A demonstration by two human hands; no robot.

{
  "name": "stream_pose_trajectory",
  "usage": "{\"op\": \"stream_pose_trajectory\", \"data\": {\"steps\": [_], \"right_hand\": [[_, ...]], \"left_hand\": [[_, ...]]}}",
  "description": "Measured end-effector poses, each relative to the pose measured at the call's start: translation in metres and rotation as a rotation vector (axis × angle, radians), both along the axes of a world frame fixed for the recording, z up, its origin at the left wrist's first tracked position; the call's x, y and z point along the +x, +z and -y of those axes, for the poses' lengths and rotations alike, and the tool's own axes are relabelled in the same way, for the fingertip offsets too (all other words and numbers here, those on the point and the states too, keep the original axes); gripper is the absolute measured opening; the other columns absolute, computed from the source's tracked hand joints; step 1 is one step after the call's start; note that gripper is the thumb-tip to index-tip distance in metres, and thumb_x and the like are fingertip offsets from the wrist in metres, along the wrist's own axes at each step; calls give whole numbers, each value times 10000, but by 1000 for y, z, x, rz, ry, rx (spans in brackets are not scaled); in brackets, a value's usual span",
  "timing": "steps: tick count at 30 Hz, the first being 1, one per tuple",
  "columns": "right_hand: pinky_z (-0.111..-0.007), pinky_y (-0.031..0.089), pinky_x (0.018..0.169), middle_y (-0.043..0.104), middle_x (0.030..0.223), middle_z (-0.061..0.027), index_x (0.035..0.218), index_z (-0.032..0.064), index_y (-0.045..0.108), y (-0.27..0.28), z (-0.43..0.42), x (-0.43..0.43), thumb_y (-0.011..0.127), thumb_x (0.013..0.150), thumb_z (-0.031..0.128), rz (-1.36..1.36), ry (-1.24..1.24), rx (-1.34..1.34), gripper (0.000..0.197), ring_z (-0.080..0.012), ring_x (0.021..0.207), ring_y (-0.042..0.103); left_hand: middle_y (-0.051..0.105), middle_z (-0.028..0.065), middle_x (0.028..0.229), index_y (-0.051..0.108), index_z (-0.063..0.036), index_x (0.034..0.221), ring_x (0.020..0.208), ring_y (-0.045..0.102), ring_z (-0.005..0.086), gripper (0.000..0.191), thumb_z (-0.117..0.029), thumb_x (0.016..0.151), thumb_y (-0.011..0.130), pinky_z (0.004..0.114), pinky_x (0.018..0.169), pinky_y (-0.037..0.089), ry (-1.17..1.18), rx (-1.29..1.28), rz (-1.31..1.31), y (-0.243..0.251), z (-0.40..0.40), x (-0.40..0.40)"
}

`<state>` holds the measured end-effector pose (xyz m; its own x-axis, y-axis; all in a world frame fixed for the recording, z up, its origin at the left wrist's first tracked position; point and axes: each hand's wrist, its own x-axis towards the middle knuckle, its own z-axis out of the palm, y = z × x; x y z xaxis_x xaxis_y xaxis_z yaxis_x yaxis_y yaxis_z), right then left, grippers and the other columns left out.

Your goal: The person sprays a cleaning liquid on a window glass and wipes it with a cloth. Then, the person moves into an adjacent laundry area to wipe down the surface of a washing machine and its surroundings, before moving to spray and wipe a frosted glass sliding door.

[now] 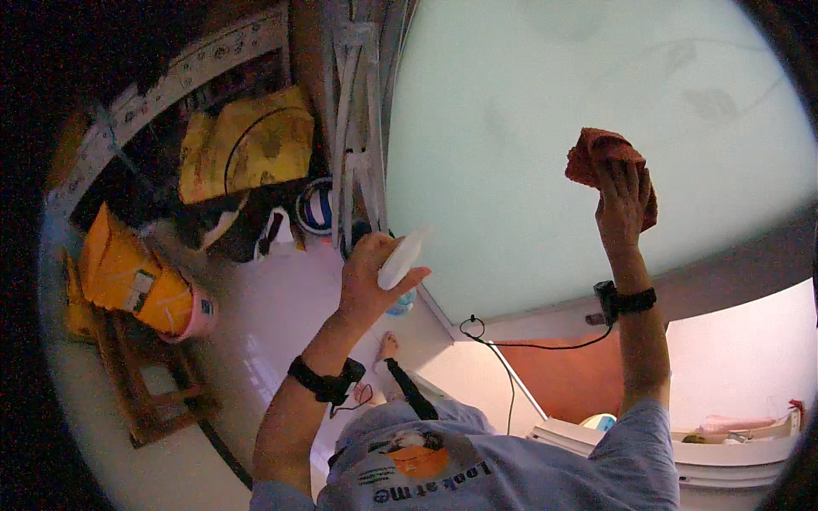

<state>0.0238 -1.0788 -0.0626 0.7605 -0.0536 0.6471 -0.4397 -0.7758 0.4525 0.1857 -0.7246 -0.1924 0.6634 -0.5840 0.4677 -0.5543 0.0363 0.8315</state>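
Note:
A reddish-brown cloth (604,150) lies folded under my right hand (620,201), whose fingers press it against a large pale frosted glass panel (511,160). My left hand (370,274) is raised near the panel's lower left edge and grips a spray bottle by its white top (401,262); the blue-tinted body (401,305) shows partly below the hand. Both wrists wear black straps with small devices. From the right one a thin black cable runs across the panel's lower edge.
On the left stand a wooden stool (153,409), a pink bucket (203,313) with an orange bag (134,274), and a yellow bag (252,150). Folded metal frames (354,115) stand along the panel's left side. A white shelf (735,450) holding several items is at the lower right.

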Motion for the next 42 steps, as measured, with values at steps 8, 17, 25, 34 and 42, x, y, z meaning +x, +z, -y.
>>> {"op": "stream_pose_trajectory", "data": {"steps": [8, 17, 25, 34, 42], "right_hand": [[-531, 270, 1075, 482, 1311, -99, 1273, 143, 513, -84, 29, -39, 502, 824, 22, -438, 64, 602, 465, -331, 1268, 370], [-489, 238, 1125, 390, 1417, -53, 1324, 222, 485, -193, 39, -96, 485, 858, 45, -884, -143, 528, 498, -329, 1348, 268], [-479, 193, 1151, 404, 1416, -24, 1278, 194, 539, -199, 60, -70, 490, 877, 87, -975, -28, -30, 418, -296, 1370, 252], [-437, 257, 1101, 483, 1299, -67, 1146, 113, 585, -196, 53, 45, 523, 860, 140, -578, 179, 253, 294, -292, 1256, 375], [-420, 236, 1103, 411, 1398, -13, 1296, 107, 488, -246, -18, 47, 535, 867, 198, -1006, -88, 1026, 440, -247, 1330, 318]], "left_hand": [[528, 63, 842, 653, -53, 944, 816, 556, 240, 395, -322, 691, 793, 355, 720, 469, 26, 79, -121, 6, 23, -7], [622, 73, 952, 506, -56, 1055, 885, 606, 152, 519, -200, 684, 841, 307, 764, 505, -66, 123, -137, -30, 30, -8], [638, 90, 1020, 467, -46, 1095, 918, 612, 155, 572, -161, 680, 844, 302, 795, 509, -27, 118, -112, -40, 22, -37], [537, 58, 870, 678, -79, 1026, 846, 537, 228, 446, -327, 676, 798, 351, 758, 464, 97, 114, -184, -43, 11, -47], [543, 58, 881, 659, -91, 1055, 865, 532, 231, 465, -340, 681, 780, 353, 774, 460, 138, 143, -159, -59, -6, -56]]}}
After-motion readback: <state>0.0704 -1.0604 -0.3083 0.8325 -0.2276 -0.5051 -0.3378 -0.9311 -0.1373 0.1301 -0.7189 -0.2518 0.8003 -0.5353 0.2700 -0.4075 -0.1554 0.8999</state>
